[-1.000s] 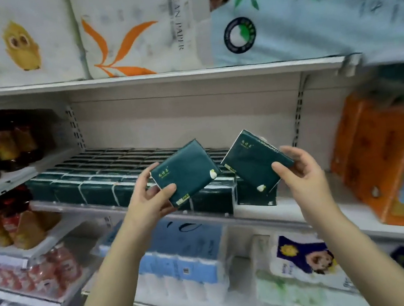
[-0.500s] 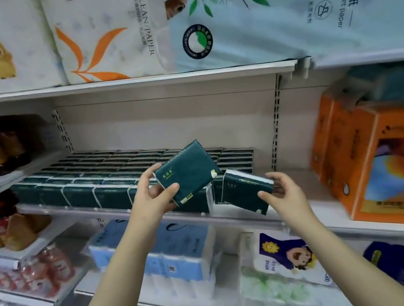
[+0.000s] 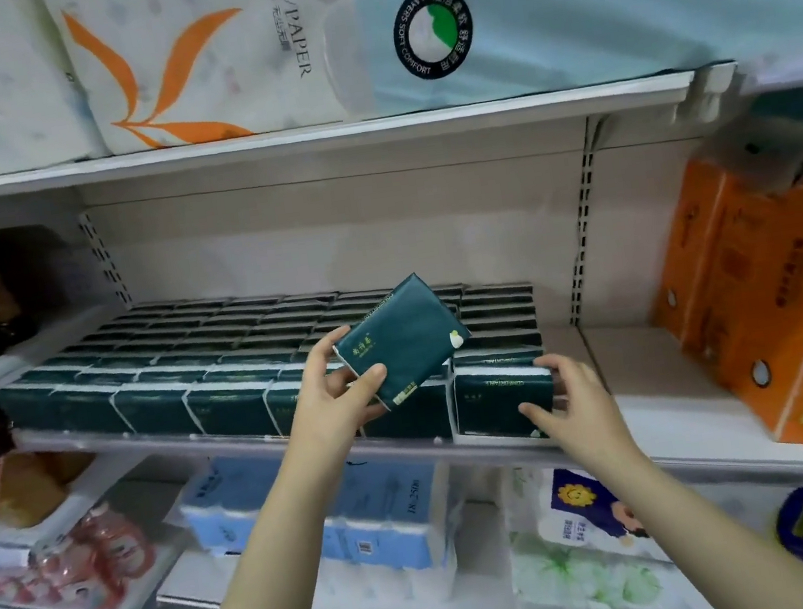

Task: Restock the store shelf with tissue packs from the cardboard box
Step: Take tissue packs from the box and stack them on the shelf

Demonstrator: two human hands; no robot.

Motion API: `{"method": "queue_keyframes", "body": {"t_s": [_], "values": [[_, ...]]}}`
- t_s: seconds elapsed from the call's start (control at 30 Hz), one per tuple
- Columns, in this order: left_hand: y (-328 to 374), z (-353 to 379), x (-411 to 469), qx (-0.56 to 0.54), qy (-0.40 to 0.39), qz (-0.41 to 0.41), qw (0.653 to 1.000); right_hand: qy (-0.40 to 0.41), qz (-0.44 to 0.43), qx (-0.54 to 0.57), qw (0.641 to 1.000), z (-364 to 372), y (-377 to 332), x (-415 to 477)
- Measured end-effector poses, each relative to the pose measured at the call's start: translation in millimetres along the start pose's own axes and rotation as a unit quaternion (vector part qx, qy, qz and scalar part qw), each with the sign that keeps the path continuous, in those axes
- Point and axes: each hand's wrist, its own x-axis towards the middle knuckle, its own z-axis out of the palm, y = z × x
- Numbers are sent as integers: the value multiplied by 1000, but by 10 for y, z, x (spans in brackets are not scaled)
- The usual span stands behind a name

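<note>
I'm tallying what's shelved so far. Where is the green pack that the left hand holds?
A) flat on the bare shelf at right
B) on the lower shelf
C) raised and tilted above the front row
C: the left hand grips the green pack tilted in the air, over the row of packs on the shelf.

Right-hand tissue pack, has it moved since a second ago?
Yes. The tissue pack came down from mid-air onto the shelf, ending the front row; the right hand holds it.
</note>
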Motion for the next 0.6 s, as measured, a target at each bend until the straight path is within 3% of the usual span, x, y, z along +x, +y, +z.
{"method": "queue_keyframes", "body": {"t_s": [0.3,0.5,0.6], "values": [[-49,7,324,28,-86,12,996,1,15,-2,1000,130,25,-20],[-61,104,401,83,-184,52,978,82,-46,38,995,-194,-105,-66],[-79,237,389,144,-208,75,964,49,-88,50,994,-398,-282,-49]]}}
